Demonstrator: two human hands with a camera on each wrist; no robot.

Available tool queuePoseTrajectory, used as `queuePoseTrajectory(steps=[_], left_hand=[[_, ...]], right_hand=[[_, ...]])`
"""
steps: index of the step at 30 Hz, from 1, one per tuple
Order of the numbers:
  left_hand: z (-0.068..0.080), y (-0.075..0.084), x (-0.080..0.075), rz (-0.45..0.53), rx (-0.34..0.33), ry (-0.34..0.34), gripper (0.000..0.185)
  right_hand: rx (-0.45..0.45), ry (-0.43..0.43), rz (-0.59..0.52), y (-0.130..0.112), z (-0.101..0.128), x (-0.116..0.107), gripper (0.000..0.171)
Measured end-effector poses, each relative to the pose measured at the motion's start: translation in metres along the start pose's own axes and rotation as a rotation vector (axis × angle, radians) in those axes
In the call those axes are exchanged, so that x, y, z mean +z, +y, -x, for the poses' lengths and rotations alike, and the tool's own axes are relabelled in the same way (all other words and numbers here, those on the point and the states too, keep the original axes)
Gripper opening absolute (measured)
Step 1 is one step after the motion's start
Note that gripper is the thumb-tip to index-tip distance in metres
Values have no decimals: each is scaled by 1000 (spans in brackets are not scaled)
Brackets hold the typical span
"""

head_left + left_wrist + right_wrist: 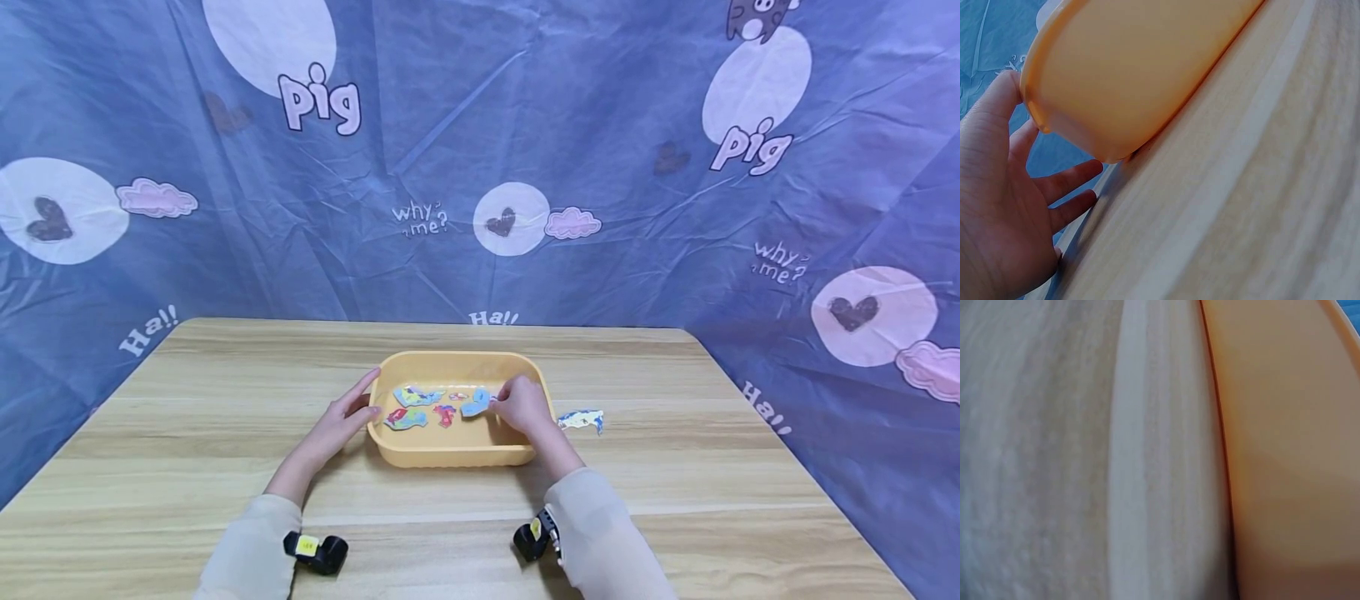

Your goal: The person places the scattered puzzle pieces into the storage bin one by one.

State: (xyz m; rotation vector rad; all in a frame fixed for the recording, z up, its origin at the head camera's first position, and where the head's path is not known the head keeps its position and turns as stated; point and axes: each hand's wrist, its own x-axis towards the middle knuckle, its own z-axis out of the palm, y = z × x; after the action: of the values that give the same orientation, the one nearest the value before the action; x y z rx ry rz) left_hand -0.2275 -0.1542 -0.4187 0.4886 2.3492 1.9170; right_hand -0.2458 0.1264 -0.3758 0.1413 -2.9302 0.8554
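A yellow plastic tray (450, 454) sits mid-table and holds several colourful jigsaw pieces (417, 397). My left hand (351, 413) lies against the tray's left end with straight fingers; in the left wrist view the open left hand (997, 206) touches the tray wall (1135, 69) with its thumb. My right hand (517, 403) reaches into the tray's right side and pinches a light-blue piece (476, 402). One more piece (582, 420) lies on the wood just right of the tray. The right wrist view shows only the tray wall (1285, 462) and table; the hand is hidden there.
The wooden table (187, 417) stretches wide on both sides of the tray. A blue printed cloth (480, 150) hangs behind and around it. Black wrist cameras (317, 552) sit on both sleeves near the front edge.
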Motion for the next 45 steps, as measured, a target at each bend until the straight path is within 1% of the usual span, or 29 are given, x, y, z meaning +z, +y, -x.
queuePoseTrajectory(steps=[4, 12, 19, 25, 30, 34, 40, 45], left_hand=[[0, 0, 0, 3, 6, -1, 60], [-1, 1, 0, -5, 6, 2, 59], [-2, 1, -1, -18, -18, 4, 59], [-2, 1, -1, -26, -29, 9, 59], [-2, 1, -1, -24, -17, 7, 59], [-1, 1, 0, -15, -1, 0, 59], [0, 1, 0, -11, 12, -2, 59], [1, 0, 0, -2, 11, -3, 59]], right_hand=[[6, -6, 24, -1, 0, 0, 14], [35, -48, 47, -1, -1, 0, 15], [23, -46, 73, -2, -1, 1, 16], [44, -46, 61, -3, -1, 1, 14], [64, -48, 33, -3, -2, 2, 11], [66, -31, -1, -2, -2, 1, 10], [38, -1, -67, 0, -1, 0, 21], [15, 14, -125, 0, -1, 0, 23]])
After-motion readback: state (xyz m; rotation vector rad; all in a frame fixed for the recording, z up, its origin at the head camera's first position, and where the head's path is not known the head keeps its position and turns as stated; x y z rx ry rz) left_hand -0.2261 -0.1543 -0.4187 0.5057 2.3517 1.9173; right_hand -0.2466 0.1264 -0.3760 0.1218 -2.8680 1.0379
